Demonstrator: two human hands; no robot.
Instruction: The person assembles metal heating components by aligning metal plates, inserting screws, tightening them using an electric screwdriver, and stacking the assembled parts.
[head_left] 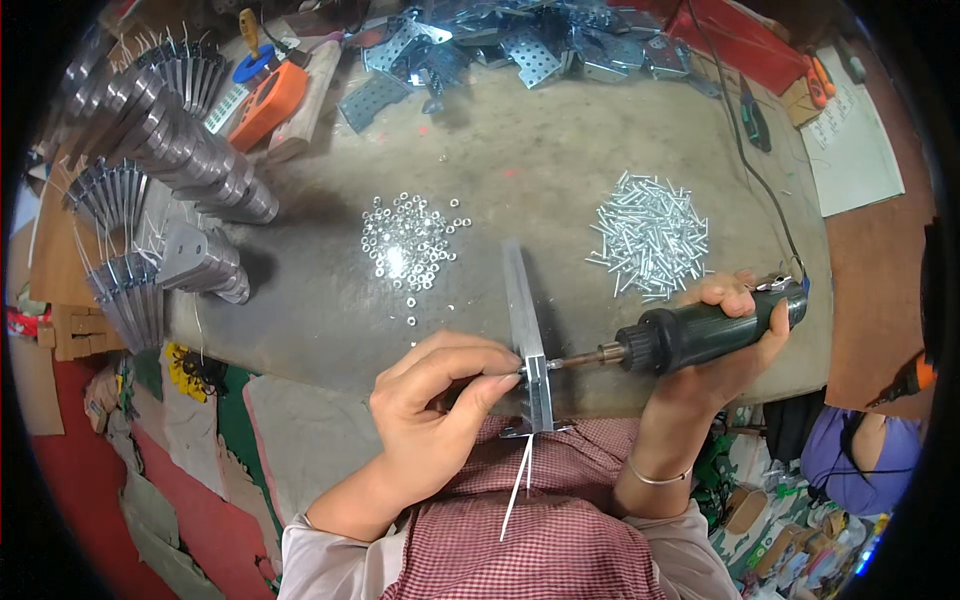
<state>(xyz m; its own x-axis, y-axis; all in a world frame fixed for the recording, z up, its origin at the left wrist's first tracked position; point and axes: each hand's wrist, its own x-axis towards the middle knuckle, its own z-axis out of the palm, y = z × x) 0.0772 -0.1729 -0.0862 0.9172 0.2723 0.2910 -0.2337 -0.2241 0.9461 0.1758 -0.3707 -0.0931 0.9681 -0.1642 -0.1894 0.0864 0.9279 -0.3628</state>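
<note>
My right hand [735, 340] is wrapped round a dark electric screwdriver [690, 335], held level with its bit pointing left. The bit's tip meets the right side of a narrow metal assembly [535, 380], seen edge-on, with a long flat grey bar reaching away over the table. Two white wires [517, 490] hang from its near end. On the opposite side, my left hand [440, 390] pinches thumb and forefinger together against the assembly, level with the bit. Whatever small piece lies between those fingertips is mostly hidden.
Loose nuts [405, 240] lie left of centre, and a pile of screws [652, 235] lies to the right. Stacked metal plates [200, 260] and wired parts [110, 200] crowd the left. Perforated brackets [530, 55] heap at the back. A cable [740, 130] runs to the screwdriver.
</note>
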